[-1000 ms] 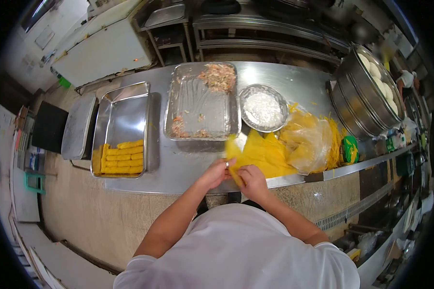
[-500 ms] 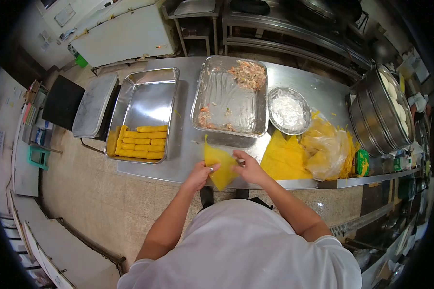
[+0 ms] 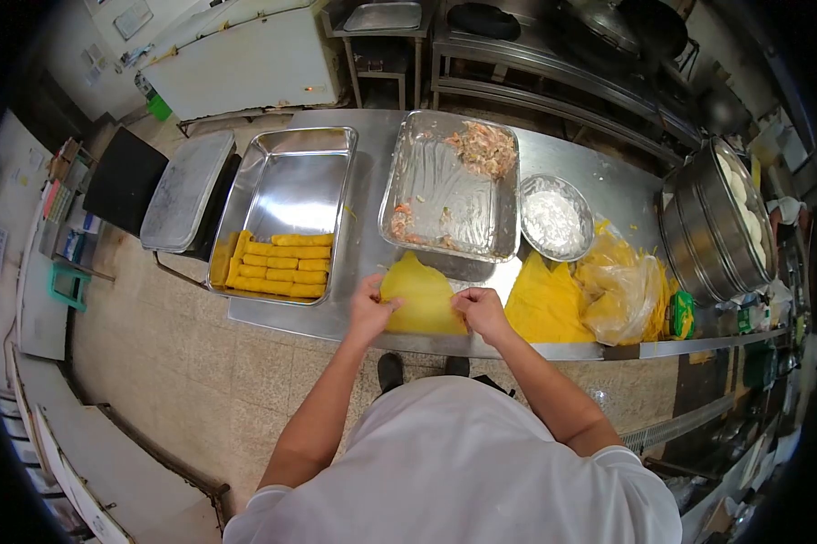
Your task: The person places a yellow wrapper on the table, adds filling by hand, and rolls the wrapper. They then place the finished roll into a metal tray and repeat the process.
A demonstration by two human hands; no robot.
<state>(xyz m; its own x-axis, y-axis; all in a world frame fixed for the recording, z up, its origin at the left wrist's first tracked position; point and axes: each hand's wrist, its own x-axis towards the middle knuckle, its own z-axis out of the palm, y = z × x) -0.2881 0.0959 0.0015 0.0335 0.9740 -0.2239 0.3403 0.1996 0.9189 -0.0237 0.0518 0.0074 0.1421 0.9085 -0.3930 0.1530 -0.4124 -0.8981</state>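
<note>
A thin yellow wrapper sheet [image 3: 417,295] is spread between my two hands near the table's front edge. My left hand [image 3: 369,308] pinches its left side, and my right hand [image 3: 481,311] pinches its right side. Just beyond the sheet stands a metal tray [image 3: 426,195] with minced filling [image 3: 485,150] heaped in its far right corner and scraps along its near side. Right of my right hand lies a stack of yellow wrappers [image 3: 549,304]. To the left, another metal tray [image 3: 295,186] holds several yellow rolls [image 3: 286,265] at its near end.
A round metal bowl [image 3: 556,218] with white paste stands right of the filling tray. A plastic bag [image 3: 621,295] with yellow shreds sits beside the wrapper stack. Stacked steamers [image 3: 716,227] rise at the table's right end. A white chest freezer [image 3: 245,63] is at the back left.
The wrapper sheet has gone from hanging with a point downward to spread wide with a straight near edge. My hands have moved apart, the right one now gripping its right side.
</note>
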